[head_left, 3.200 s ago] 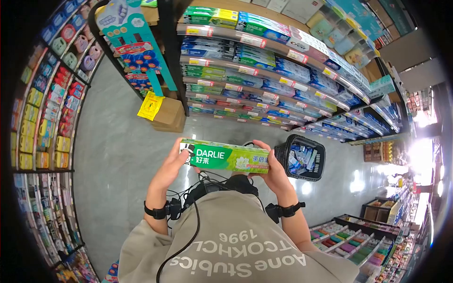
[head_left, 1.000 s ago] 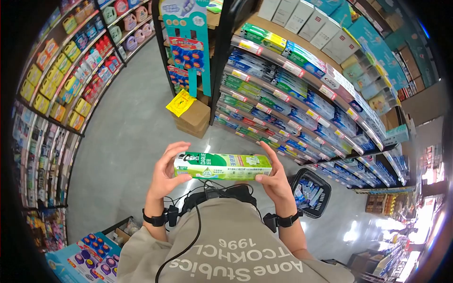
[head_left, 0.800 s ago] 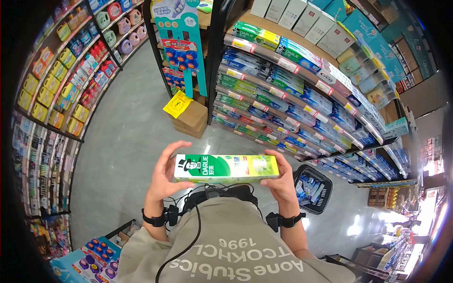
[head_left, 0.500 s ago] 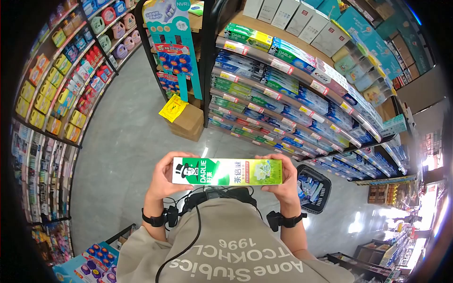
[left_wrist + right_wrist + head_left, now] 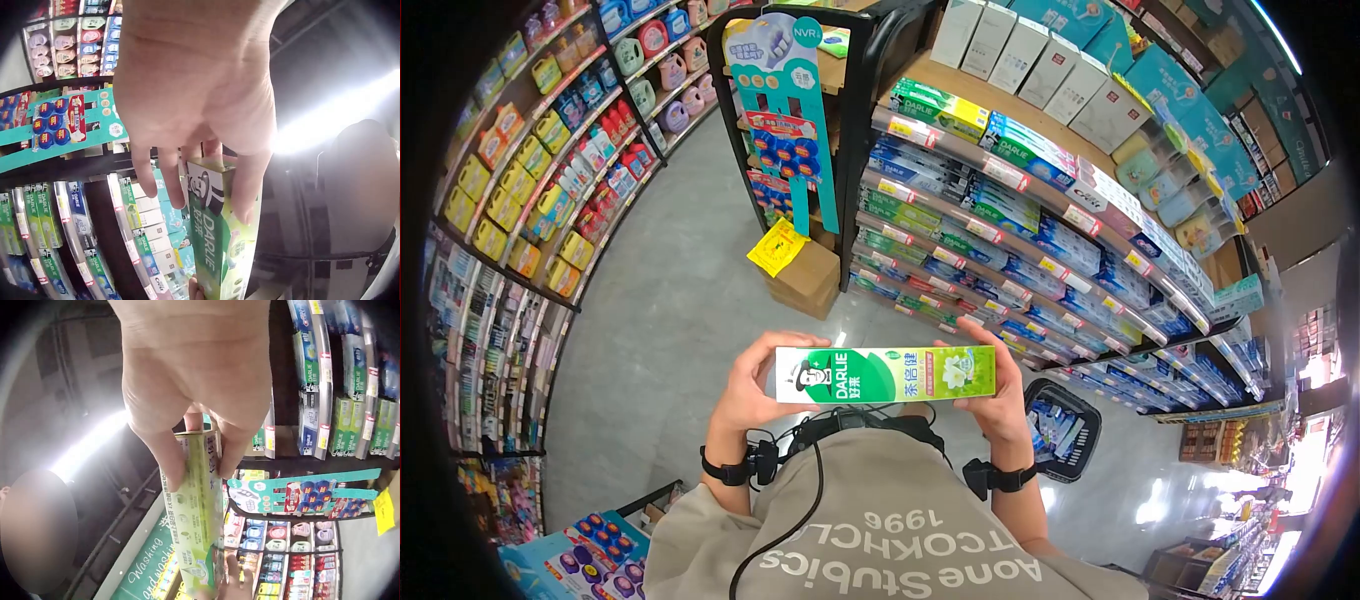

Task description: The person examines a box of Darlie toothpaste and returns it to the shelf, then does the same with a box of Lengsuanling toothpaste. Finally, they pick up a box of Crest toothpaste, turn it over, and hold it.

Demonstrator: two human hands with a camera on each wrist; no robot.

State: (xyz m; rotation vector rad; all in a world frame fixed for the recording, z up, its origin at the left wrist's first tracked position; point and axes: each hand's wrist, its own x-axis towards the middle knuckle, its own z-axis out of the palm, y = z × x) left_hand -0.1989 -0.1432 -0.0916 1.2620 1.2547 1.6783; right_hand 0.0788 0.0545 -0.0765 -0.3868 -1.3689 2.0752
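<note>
A long green and white DARLIE toothpaste box (image 5: 885,375) lies crosswise in front of the person's body, its printed front facing up. The left hand (image 5: 745,385) grips the box's left end, by the hat-wearing figure. At the opposite end, with the white flower print, the right hand (image 5: 1004,398) holds it between thumb and fingers. In the left wrist view, the left hand's thumb (image 5: 250,190) lies along one side of the toothpaste box (image 5: 209,244). The right wrist view shows thumb and fingers on either side of its narrower printed face (image 5: 194,512).
Ahead and to the right stands a shelf rack (image 5: 1010,240) stocked with toothpaste boxes. A black basket (image 5: 1085,440) with several packs inside sits on the floor at right. Cardboard boxes (image 5: 805,280) with a yellow packet (image 5: 778,247) stand by the rack. Detergent shelves (image 5: 530,170) line the left.
The box has been turned: a second ago its side face showed, now the front faces up. Both hands have kept their ends. The head view has swung since the earliest frame.
</note>
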